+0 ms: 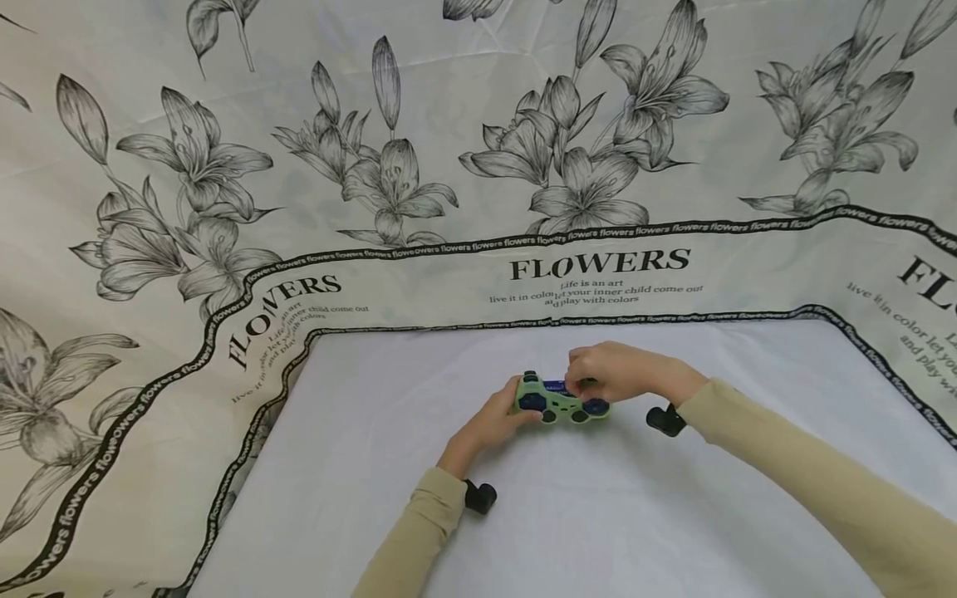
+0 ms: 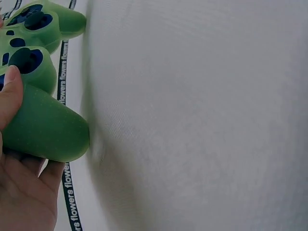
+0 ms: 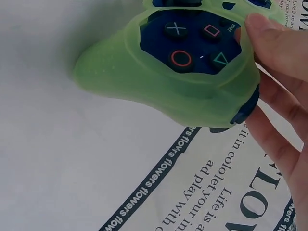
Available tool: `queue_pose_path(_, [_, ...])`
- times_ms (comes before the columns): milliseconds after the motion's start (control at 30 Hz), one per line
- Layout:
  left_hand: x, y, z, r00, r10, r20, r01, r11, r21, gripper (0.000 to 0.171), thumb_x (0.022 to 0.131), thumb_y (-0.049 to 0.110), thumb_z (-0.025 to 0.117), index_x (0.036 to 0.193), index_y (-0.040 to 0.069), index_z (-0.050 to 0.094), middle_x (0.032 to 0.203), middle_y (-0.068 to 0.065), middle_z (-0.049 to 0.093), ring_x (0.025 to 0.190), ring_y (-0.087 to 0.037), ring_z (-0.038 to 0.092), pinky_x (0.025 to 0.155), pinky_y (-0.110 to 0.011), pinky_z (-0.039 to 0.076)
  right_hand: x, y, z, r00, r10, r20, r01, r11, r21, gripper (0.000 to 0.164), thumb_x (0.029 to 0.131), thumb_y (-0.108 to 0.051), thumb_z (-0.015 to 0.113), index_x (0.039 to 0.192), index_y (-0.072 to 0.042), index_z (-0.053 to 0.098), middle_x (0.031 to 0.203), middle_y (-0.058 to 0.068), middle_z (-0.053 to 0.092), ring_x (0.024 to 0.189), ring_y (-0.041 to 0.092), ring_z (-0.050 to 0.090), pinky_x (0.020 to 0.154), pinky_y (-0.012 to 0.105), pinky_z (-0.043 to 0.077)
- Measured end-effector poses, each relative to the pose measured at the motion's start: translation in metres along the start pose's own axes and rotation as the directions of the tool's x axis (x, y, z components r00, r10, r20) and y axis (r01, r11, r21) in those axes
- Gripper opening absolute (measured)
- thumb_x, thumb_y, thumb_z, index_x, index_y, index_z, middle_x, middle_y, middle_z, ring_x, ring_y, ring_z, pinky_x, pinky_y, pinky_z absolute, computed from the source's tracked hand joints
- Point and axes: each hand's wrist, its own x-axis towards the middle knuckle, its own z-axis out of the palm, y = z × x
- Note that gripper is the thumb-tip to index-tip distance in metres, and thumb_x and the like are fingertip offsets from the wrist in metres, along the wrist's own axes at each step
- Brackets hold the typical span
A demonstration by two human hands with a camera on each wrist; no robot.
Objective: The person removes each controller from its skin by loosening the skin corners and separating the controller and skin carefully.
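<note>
A dark blue game controller [image 1: 554,386] sits inside a light green, translucent silicone cover [image 3: 115,67]. My left hand [image 1: 489,420] grips one handle of it, the thumb on top beside a thumbstick [image 2: 20,58] and the fingers underneath. With thumb and fingers, my right hand [image 3: 281,57] pinches the cover's upper edge near the START marking. The face buttons [image 3: 181,58] show through the cover's opening. In the head view the right fingers hide part of the controller's top. The handles are close to the white surface; whether they touch it I cannot tell.
A white cloth surface [image 1: 359,465] lies under both hands. Behind it and at the sides stands a white curtain [image 1: 419,291] printed with lilies and lettering. Black camera mounts [image 1: 664,420] sit at both wrists.
</note>
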Motion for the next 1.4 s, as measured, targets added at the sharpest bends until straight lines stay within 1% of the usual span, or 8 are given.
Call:
queue_pose_path(167, [0.0, 0.0, -0.001, 1.0, -0.005, 0.012, 0.005, 1.0, 0.01, 0.06, 0.093, 0.028, 0.063, 0.143, 0.01, 0.034, 0.119, -0.007, 0.061, 0.102, -0.011, 0.055, 0.093, -0.028, 0.044, 0.006, -0.001, -0.006, 0.998, 0.014, 0.057, -0.013, 0.999, -0.032, 0.016, 0.083, -0.012, 0.073, 0.077, -0.02, 0.061, 0.077, -0.01, 0.047, 0.066, 0.001, 0.04, 0.061, 0.018, 0.041])
queue_pose_path(300, [0.002, -0.002, -0.002, 1.0, -0.02, 0.02, 0.019, 1.0, 0.017, 0.06, 0.093, 0.03, 0.062, 0.143, 0.012, 0.034, 0.12, -0.005, 0.06, 0.102, -0.01, 0.055, 0.093, -0.027, 0.044, 0.014, -0.006, -0.012, 0.995, -0.013, 0.101, 0.028, 0.99, -0.142, 0.021, 0.084, -0.005, 0.069, 0.074, -0.017, 0.057, 0.068, -0.011, 0.042, 0.063, 0.004, 0.032, 0.056, 0.017, 0.031])
queue_pose_path(467, [0.005, -0.004, -0.004, 0.999, -0.028, 0.04, 0.027, 0.999, 0.02, 0.057, 0.094, 0.032, 0.061, 0.141, 0.012, 0.034, 0.118, -0.003, 0.059, 0.1, -0.008, 0.054, 0.09, -0.026, 0.044, 0.023, -0.01, -0.017, 0.981, -0.046, 0.189, 0.108, 0.938, -0.33, 0.021, 0.085, -0.008, 0.068, 0.072, -0.018, 0.054, 0.063, -0.012, 0.041, 0.066, 0.007, 0.031, 0.057, 0.02, 0.027])
queue_pose_path(567, [0.007, -0.005, -0.005, 0.998, -0.028, 0.055, 0.026, 0.999, 0.035, 0.056, 0.094, 0.032, 0.06, 0.139, 0.011, 0.035, 0.118, -0.004, 0.059, 0.1, -0.009, 0.054, 0.09, -0.025, 0.044, 0.026, -0.009, -0.018, 0.974, -0.063, 0.216, 0.141, 0.918, -0.37, 0.021, 0.083, -0.008, 0.068, 0.069, -0.018, 0.057, 0.062, -0.011, 0.043, 0.068, 0.008, 0.032, 0.059, 0.021, 0.028])
queue_pose_path(767, [0.007, -0.002, -0.006, 0.995, -0.048, 0.086, 0.043, 0.997, 0.059, 0.056, 0.094, 0.028, 0.061, 0.138, 0.007, 0.032, 0.118, -0.006, 0.059, 0.102, -0.009, 0.054, 0.091, -0.025, 0.044, 0.029, -0.001, -0.015, 0.962, -0.05, 0.27, 0.085, 0.989, -0.118, 0.023, 0.082, 0.006, 0.064, 0.073, -0.014, 0.058, 0.067, -0.01, 0.042, 0.069, 0.006, 0.033, 0.062, 0.019, 0.032])
queue_pose_path(867, [0.007, 0.0, -0.007, 0.995, -0.038, 0.092, 0.031, 0.996, 0.078, 0.056, 0.095, 0.027, 0.06, 0.137, 0.006, 0.031, 0.117, -0.007, 0.058, 0.101, -0.01, 0.054, 0.091, -0.025, 0.044, 0.03, 0.004, -0.014, 0.952, -0.035, 0.304, 0.03, 0.999, 0.022, 0.026, 0.081, 0.012, 0.058, 0.074, -0.013, 0.055, 0.07, -0.01, 0.041, 0.071, 0.005, 0.035, 0.065, 0.019, 0.034])
queue_pose_path(1133, [0.009, 0.001, -0.011, 0.993, -0.02, 0.116, 0.008, 0.995, 0.102, 0.052, 0.095, 0.026, 0.058, 0.135, 0.004, 0.03, 0.12, -0.008, 0.057, 0.104, -0.011, 0.054, 0.093, -0.025, 0.044, 0.032, 0.014, -0.013, 0.944, -0.04, 0.327, -0.029, 0.979, 0.201, 0.03, 0.086, 0.01, 0.055, 0.073, -0.016, 0.047, 0.071, -0.012, 0.039, 0.075, 0.006, 0.039, 0.073, 0.024, 0.036])
queue_pose_path(1400, [0.008, -0.002, -0.011, 0.994, -0.002, 0.112, -0.01, 0.995, 0.099, 0.053, 0.095, 0.025, 0.061, 0.133, 0.002, 0.031, 0.117, -0.01, 0.058, 0.099, -0.011, 0.053, 0.091, -0.024, 0.044, 0.029, 0.023, -0.007, 0.951, -0.101, 0.293, -0.022, 0.921, 0.39, 0.02, 0.09, 0.003, 0.057, 0.077, -0.012, 0.05, 0.073, -0.01, 0.047, 0.073, 0.001, 0.046, 0.076, 0.029, 0.047])
